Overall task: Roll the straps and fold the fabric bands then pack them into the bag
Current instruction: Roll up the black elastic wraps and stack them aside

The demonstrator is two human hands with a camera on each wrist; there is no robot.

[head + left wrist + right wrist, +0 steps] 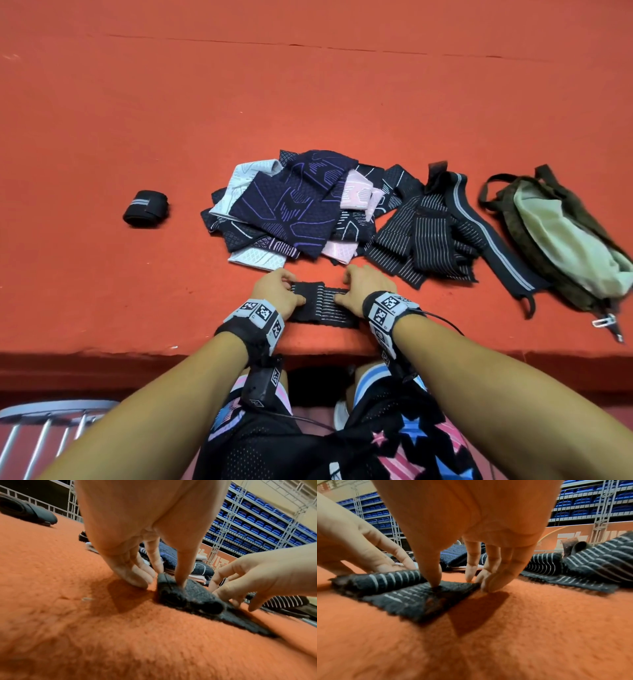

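Sitting at the near edge of the orange felt surface (102, 137), you have both hands on a black strap with white stripes (322, 306) that lies flat just in front of you, its left end turned over into a small roll. Your left hand (279, 291) bears on that rolled end: in the left wrist view the thumb (180, 574) presses down on top of the roll while the other fingers (137, 574) curl down to the felt on its far side, so the roll is pinched between them. Your right hand (368, 289) holds the flat part of the strap at its right side; the right wrist view shows the thumb (433, 574) pressed into the striped fabric and the fingertips (488, 582) bent down at the strap's far edge. Just beyond your hands lies a loose heap of patterned fabric bands (291, 209) in navy, purple, pink and pale grey. To the right of it, touching the heap, is a tangle of unrolled black striped straps (421, 236), with a long black strap bearing a grey stripe (493, 246) at its right edge. Farther right lies an olive-brown bag (568, 246), gaping open on a pale lining. Well apart to the left sits one rolled black strap (145, 207).
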